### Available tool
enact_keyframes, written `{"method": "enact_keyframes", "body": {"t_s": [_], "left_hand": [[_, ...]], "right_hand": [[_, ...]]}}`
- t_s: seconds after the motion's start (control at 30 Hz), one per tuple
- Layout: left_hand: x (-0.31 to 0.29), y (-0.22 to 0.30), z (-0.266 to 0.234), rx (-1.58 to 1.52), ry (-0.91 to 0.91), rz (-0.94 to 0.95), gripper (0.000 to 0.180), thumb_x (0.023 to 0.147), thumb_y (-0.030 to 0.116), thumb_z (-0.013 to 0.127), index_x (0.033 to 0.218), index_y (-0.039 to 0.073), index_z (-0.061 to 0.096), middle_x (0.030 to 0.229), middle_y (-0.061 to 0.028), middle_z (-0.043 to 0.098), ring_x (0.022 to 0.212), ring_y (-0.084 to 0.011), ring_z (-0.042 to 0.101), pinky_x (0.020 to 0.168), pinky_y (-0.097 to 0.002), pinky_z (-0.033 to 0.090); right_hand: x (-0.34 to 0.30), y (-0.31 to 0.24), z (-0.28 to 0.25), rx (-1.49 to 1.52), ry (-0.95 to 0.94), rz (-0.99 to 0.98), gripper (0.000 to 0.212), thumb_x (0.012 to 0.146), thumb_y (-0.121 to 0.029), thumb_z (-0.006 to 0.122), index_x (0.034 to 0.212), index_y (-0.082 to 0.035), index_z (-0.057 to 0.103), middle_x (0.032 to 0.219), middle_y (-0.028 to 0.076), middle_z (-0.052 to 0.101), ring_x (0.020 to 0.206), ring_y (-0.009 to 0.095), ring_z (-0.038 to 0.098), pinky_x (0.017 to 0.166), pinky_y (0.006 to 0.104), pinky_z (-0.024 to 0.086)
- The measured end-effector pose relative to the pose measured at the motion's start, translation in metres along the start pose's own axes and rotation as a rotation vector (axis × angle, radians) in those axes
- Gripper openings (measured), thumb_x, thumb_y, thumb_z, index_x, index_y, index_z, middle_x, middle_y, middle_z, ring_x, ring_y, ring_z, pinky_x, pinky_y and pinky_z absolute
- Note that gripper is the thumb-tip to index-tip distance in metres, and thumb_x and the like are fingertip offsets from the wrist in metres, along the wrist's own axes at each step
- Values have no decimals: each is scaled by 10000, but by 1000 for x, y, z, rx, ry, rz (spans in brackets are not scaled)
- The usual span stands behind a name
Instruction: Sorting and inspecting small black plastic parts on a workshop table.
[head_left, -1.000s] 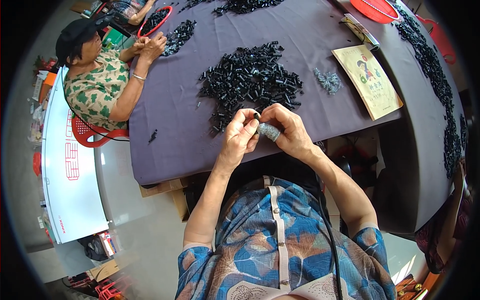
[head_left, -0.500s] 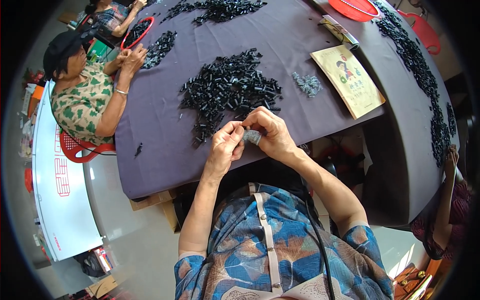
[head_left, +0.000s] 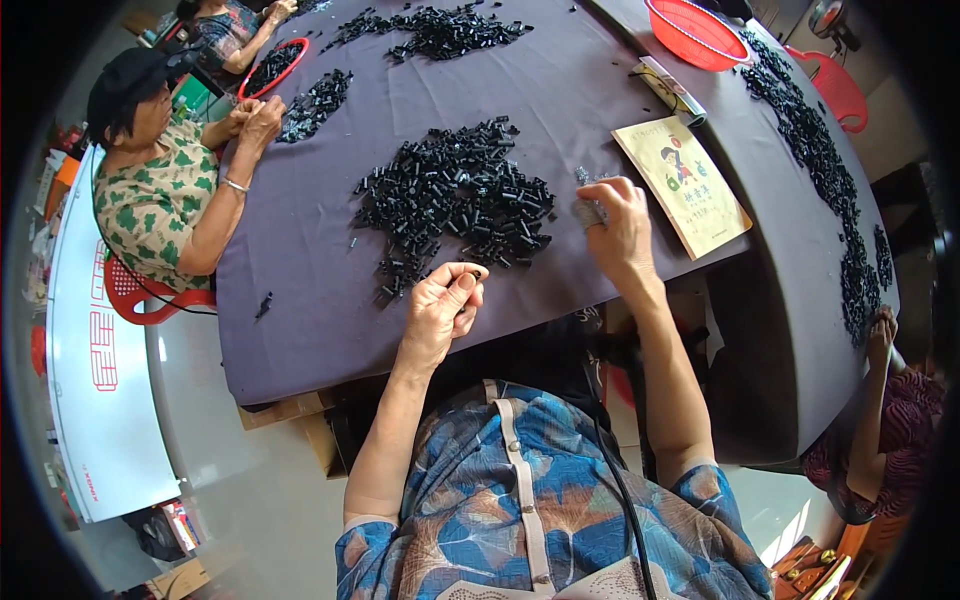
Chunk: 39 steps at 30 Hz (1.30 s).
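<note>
Close to the table's front edge, my left hand (head_left: 438,315) is closed, thumb and forefinger pinching a small black piece (head_left: 477,275). Further right my right hand (head_left: 625,235) bends its fingers down at a small pile of clear, silvery pieces (head_left: 584,175), which it partly covers. Grey wrapping (head_left: 590,212) shows around a finger of that hand; its fingertips are hidden, so whatever they pinch cannot be made out. Just beyond my left hand spreads a large heap of short black cylindrical pieces (head_left: 455,195).
A yellow booklet (head_left: 683,185) lies right of my right hand on the purple-grey tablecloth (head_left: 300,340). Behind it are a narrow box (head_left: 668,90) and a red basket (head_left: 695,35). A co-worker (head_left: 165,210) handles pieces at left; another person's hand (head_left: 881,335) is at far right.
My hands have parted: the right has moved right to the silvery pile, while the left stays near the heap, still pinching. The view has shifted slightly.
</note>
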<state>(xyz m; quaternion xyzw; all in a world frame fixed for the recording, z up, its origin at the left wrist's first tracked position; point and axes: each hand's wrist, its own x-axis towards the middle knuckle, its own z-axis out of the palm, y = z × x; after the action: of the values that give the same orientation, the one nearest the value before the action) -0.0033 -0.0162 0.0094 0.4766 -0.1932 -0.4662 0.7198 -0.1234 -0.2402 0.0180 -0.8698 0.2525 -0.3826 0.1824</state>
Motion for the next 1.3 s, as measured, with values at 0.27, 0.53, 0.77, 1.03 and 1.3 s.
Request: {"method": "enact_keyframes", "body": {"t_s": [0.27, 0.53, 0.77, 1.03, 1.3], "left_hand": [[-2, -2, 0, -35, -9, 14, 229, 950, 229, 567, 1048, 23, 593, 772, -21, 583, 503, -13, 403, 408, -142, 271], [-2, -4, -2, -50, -5, 21, 224, 951, 224, 568, 1055, 27, 592, 777, -16, 582, 505, -14, 403, 411, -143, 271], [-3, -4, -3, -67, -3, 52, 214, 961, 207, 549, 1070, 27, 587, 788, -11, 576, 517, -15, 399, 415, -145, 275], [-2, -6, -1, -61, 4, 61, 194, 970, 185, 530, 1080, 34, 583, 778, -5, 566, 513, -14, 397, 412, -147, 271], [-3, -5, -1, -59, 31, 52, 184, 974, 184, 523, 1072, 43, 591, 750, -1, 560, 503, -11, 395, 405, -150, 272]], "right_hand": [[19, 26, 11, -255, -85, -16, 228, 725, -61, 635, 930, -151, 681, 1025, 57, 571, 997, 315, 474, 866, 440, 382], [31, 21, 22, -278, -220, 32, 285, 714, -12, 564, 937, -142, 684, 1035, 90, 574, 1006, 341, 481, 890, 436, 393], [32, 33, 14, -201, -157, 42, 220, 740, -52, 605, 913, -162, 685, 1020, 65, 579, 985, 319, 487, 867, 442, 394], [38, 27, 21, -383, -228, -10, 226, 751, -48, 606, 932, -154, 693, 1016, 69, 596, 994, 324, 488, 881, 438, 391], [36, 20, 14, -249, -299, -61, 325, 734, 21, 548, 956, -161, 703, 1020, 75, 607, 984, 325, 500, 903, 435, 387]]}}
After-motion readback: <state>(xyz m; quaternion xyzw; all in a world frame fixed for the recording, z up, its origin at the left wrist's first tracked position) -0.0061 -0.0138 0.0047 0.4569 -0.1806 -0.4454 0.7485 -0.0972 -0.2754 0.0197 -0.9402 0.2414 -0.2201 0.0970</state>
